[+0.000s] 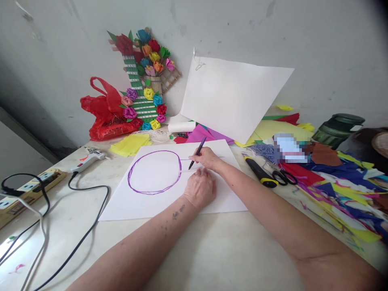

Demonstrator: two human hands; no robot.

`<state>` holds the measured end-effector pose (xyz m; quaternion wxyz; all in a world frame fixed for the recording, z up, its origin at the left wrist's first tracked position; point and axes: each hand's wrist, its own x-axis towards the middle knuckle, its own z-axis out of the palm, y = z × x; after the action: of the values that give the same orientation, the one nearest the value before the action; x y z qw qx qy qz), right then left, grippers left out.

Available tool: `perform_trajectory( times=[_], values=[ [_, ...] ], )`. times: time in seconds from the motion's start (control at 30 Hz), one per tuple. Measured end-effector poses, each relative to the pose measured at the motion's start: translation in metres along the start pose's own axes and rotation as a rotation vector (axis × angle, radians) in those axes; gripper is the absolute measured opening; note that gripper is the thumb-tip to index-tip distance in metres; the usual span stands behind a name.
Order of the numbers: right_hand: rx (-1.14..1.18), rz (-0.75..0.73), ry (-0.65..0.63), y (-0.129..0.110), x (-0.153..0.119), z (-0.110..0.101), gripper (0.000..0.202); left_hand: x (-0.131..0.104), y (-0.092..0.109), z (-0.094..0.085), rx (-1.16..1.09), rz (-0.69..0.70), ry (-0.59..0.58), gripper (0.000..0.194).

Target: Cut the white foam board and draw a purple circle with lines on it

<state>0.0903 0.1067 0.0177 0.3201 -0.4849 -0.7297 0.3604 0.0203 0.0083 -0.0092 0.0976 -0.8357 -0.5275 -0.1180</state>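
On table [212, 258], white sheet [151, 198] lies flat, centre front. Purple oval [154, 172] already closed on sheet's left half. Right hand [207, 157] at sheet's upper middle, fingers pinched round pen [197, 152], tip down on paper just right of oval. Left hand [200, 188] flat, fingers loosely curled, pressing sheet below pen, holds nothing. Step, my read: drawing 2nd mark beside oval. Next move needs sheet kept pinned, steady pen stroke. Scissors [283, 176] + paper scraps [339, 190] right of sheet; glue gun [87, 159] left of sheet.
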Motion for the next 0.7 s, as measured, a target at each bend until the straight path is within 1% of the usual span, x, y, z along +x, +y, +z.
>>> perform_trajectory(
  times=[0.23,0.4,0.7],
  values=[
    [-0.043,-0.002,0.02,0.004,0.001,-0.005,0.012,0.0,-0.001,0.001,-0.003,0.0,0.003,0.034],
    [-0.06,0.004,0.01,0.008,0.003,-0.01,0.013,0.0,-0.001,0.002,0.005,0.002,0.007,0.033],
    [-0.073,0.02,0.01,0.008,0.006,-0.015,0.013,0.0,-0.001,0.003,-0.003,0.016,0.028,0.032]
  ],
)
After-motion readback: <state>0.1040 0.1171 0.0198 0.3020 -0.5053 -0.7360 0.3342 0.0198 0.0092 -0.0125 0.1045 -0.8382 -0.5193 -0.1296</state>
